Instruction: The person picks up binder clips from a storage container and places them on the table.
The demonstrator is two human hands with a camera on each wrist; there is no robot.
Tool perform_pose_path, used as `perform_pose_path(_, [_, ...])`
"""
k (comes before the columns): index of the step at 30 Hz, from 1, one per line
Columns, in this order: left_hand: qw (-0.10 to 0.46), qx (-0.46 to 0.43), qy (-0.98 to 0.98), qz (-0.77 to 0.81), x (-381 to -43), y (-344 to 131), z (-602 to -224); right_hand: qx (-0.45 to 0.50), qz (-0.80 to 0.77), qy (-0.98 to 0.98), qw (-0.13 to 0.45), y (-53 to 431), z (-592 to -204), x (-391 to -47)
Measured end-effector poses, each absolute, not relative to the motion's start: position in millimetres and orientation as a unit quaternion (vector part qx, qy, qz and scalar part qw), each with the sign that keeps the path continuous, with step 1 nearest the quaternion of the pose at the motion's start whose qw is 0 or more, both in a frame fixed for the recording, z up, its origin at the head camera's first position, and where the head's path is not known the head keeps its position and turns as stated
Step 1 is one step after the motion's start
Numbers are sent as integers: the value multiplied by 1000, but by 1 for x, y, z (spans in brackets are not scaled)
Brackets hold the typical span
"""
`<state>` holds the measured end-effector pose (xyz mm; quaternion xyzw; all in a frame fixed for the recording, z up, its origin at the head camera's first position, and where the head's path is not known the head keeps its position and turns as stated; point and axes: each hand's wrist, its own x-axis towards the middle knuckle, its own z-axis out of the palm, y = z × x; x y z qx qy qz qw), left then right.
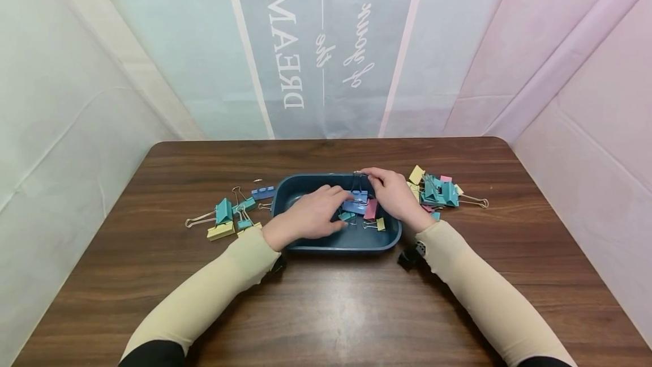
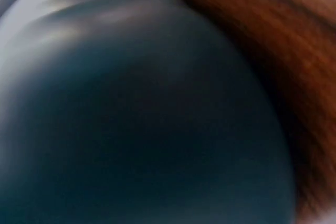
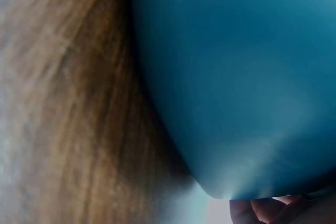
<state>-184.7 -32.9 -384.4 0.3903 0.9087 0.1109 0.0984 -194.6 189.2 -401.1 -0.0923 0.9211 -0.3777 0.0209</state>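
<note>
A dark blue plastic basin (image 1: pixel 336 249) holds several binder clips. My left hand (image 1: pixel 313 213) reaches over its left half, thumb and fingers spread apart, the fingertips beside a blue binder clip (image 1: pixel 355 207). My right hand (image 1: pixel 394 194) bends over the right back rim, its fingers curled at the edge next to an upright wire clip handle (image 1: pixel 358 181). A pink clip (image 1: pixel 370 209), a teal clip (image 1: pixel 347 216) and a yellow clip (image 1: pixel 380 223) lie in the basin. The basin's outer wall (image 3: pixel 236 87) fills most of the right wrist view, curled fingers (image 3: pixel 265 211) showing at its edge.
Left of the basin, several teal, yellow and blue clips (image 1: pixel 223 212) lie on the brown wooden table (image 1: pixel 336 304). A heap of teal, yellow and pink clips (image 1: pixel 440 191) sits at the right. Printed cloth (image 1: pixel 336 50) hangs behind the table.
</note>
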Motion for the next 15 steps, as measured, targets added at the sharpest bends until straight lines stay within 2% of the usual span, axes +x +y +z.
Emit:
perform_pose_path(11, [34, 408, 911, 34, -181, -23, -393, -95, -380, 920, 13, 188, -402, -195])
perform_pose_path(15, [28, 407, 912, 41, -180, -25, -394, -98, -383, 919, 13, 188, -403, -195])
